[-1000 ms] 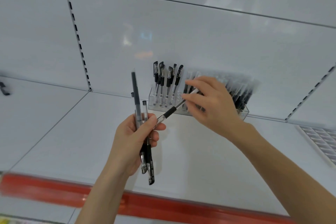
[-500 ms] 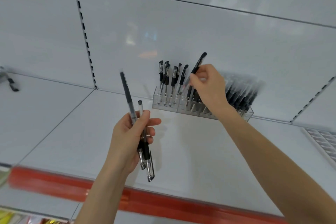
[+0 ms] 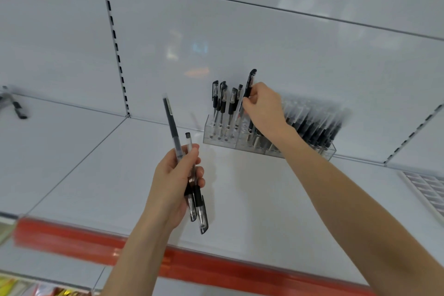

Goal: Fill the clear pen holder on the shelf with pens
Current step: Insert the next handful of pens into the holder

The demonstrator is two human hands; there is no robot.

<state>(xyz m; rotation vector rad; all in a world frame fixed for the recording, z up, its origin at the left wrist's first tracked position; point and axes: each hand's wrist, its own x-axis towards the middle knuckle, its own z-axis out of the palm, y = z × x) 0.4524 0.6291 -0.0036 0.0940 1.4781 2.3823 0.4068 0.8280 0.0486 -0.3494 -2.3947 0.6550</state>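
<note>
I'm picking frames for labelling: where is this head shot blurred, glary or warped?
Head view: pens in the right end of the clear pen holder smear into blur, as does the red shelf strip; the pens at its left end are crisp; pale reflections glare on the glossy back panel; the wide lens slightly bows the slotted upright.
</note>
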